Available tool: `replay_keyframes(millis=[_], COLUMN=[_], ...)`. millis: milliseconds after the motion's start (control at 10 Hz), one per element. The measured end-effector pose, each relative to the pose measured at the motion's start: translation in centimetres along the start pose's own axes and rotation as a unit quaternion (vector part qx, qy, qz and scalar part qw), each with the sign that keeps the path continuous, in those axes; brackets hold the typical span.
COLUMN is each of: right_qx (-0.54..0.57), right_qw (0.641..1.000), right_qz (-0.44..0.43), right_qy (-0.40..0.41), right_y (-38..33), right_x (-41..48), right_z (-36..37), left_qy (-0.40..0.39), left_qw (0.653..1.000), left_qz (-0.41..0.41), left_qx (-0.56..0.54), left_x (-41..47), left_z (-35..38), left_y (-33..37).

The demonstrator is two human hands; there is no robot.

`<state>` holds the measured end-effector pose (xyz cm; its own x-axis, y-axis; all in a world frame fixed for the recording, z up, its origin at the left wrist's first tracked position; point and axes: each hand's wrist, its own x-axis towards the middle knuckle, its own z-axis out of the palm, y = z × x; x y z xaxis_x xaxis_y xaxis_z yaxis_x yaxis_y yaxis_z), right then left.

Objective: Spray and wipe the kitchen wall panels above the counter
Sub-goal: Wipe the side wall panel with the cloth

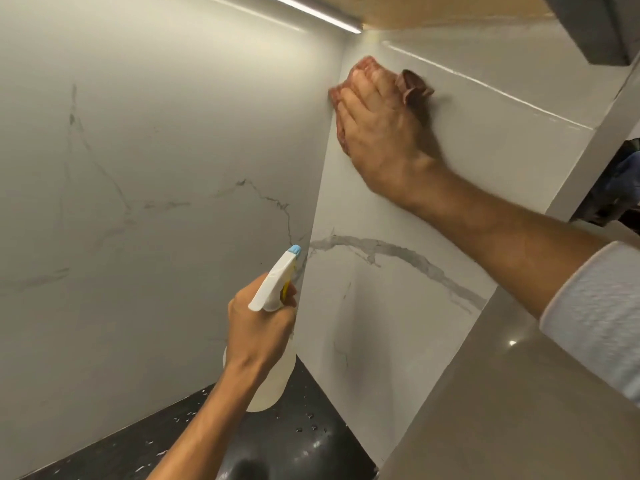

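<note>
Pressing cloth (pixel 414 85), right hand (pixel 381 133); left hand (pixel 258 327) grips spray bottle (pixel 277 282).

wall panels (pixel 156 168): white, grey veins | cloth (pixel 412 83): reddish-brown | spray bottle (pixel 273 289): white, blue nozzle | counter (pixel 294 441): black

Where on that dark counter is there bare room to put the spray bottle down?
Two droplet-dotted counter patches: one between the left wall panel and the forearm, one between the spray bottle and the right wall panel. It is crowded under the left hand.
</note>
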<state>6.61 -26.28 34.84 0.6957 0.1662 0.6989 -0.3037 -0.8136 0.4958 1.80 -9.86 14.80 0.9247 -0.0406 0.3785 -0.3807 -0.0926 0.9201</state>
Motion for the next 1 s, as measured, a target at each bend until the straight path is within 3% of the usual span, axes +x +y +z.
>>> replay_keyframes(millis=[100, 200, 300, 400, 500, 600, 700, 800, 900, 1000], right_qx=[-0.003, -0.015, 0.029, 0.034, -0.043, 0.001, 0.025, -0.074, -0.12, -0.086], right_qw=[0.995, 0.953, 0.996, 0.999, 0.983, 0.919, 0.895, 0.957, 0.973, 0.965], right_qz=[-0.088, -0.259, -0.083, 0.015, -0.141, -0.248, -0.294, -0.204, -0.135, -0.179], right_qy=[-0.052, -0.156, 0.023, -0.017, -0.108, -0.306, -0.336, -0.195, -0.144, -0.171], right_y=[-3.1, -4.3, -3.1, -5.3, -9.9, -12.1, -11.2, -8.7, -7.3, -9.8], right_x=[-4.5, -9.0, -3.8, -4.7, -14.4, -24.8, -26.7, -18.6, -12.6, -17.7], right_z=[2.7, 5.3, 4.9, 5.8, 9.8, 11.3, 10.3, 10.2, 9.1, 9.9], left_qy=[0.013, 0.012, 0.016, 0.029, 0.04, 0.038, 0.028, 0.028, 0.022, 0.022], left_qw=[1.0, 1.0, 1.0, 0.999, 0.999, 0.998, 0.998, 0.998, 0.998, 0.998], left_qz=[-0.001, -0.004, -0.007, -0.017, -0.032, -0.049, -0.055, -0.057, -0.051, -0.052], left_qx=[-0.001, 0.005, 0.01, 0.015, 0.008, 0.009, 0.011, 0.024, 0.028, 0.02], left_x=[-0.1, -0.4, -0.7, -0.9, -1.3, -2.2, -2.6, -2.4, -2.2, -2.2], left_z=[-0.6, -1.1, -1.3, -1.2, -1.7, -2.3, -2.8, -2.8, -2.3, -1.8], left_y=[-0.2, -0.4, -0.5, -0.6, -1.1, -1.6, -2.1, -2.3, -2.3, -2.4])
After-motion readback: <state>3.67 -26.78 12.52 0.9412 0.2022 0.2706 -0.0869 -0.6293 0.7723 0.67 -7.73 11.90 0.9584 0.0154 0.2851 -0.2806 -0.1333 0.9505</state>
